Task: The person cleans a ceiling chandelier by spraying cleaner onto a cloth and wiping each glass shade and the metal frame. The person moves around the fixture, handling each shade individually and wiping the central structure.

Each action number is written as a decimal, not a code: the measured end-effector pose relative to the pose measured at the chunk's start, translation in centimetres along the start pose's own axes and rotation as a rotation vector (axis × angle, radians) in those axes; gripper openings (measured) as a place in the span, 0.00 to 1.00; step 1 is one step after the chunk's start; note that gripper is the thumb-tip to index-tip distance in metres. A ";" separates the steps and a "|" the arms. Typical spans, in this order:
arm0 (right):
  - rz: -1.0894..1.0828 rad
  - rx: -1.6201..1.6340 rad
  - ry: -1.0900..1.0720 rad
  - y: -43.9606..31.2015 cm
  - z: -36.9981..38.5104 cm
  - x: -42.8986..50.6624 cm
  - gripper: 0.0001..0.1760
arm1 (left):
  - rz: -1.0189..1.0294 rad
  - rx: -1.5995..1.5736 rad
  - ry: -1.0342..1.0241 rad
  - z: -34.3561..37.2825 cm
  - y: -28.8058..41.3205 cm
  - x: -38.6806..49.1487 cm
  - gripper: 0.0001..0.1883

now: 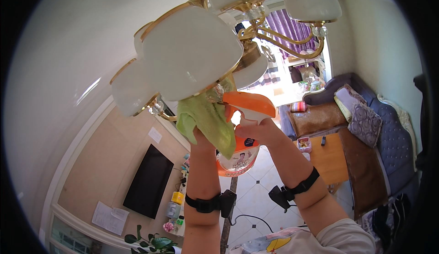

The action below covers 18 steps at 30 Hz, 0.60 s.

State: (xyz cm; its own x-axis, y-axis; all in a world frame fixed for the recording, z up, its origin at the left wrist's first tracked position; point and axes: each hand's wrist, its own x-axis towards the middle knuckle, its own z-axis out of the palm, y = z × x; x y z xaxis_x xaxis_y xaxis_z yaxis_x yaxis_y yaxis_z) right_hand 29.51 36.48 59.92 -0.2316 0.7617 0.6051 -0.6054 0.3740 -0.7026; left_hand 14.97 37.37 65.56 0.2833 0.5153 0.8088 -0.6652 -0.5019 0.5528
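A chandelier with white glass shades (193,51) and gold-coloured metal arms hangs close above my hands. My left hand (202,139) holds a light green cloth (207,123), raised beneath the nearest shade and against its crystal and metal base; the cloth covers most of the fingers. In my right hand (257,130) is a spray bottle with an orange and white trigger head (249,106). The bottle's body (240,163) hangs below, partly behind the cloth, and bears printing. Both wrists are near each other, the spray head just right of the cloth.
Down to the right stand a wooden table (329,158) and a tufted sofa (391,134) with cushions. A dark television (148,182) is on the left wall, beside a shelf with small items. Another shade (310,2) hangs at upper right. A leafy plant (154,242) stands below left.
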 end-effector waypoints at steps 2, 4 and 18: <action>0.047 -0.028 0.039 0.2 0.1 0.2 0.35 | 0.182 0.975 -0.031 0.5 0.0 -0.1 0.24; -0.006 -0.055 -0.051 0.6 0.0 0.5 0.36 | 0.145 1.125 0.136 0.8 -0.4 0.0 0.26; 0.089 0.230 -0.072 2.0 -1.5 1.2 0.39 | 0.030 0.381 0.347 -1.7 -2.8 0.5 0.20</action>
State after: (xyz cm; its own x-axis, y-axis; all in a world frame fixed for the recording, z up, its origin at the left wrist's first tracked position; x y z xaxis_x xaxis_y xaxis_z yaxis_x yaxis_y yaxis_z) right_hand 29.18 38.88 58.71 -0.3401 0.7437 0.5755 -0.7357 0.1707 -0.6554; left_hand 15.82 40.18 64.07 -0.0205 0.6646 0.7469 -0.3524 -0.7039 0.6167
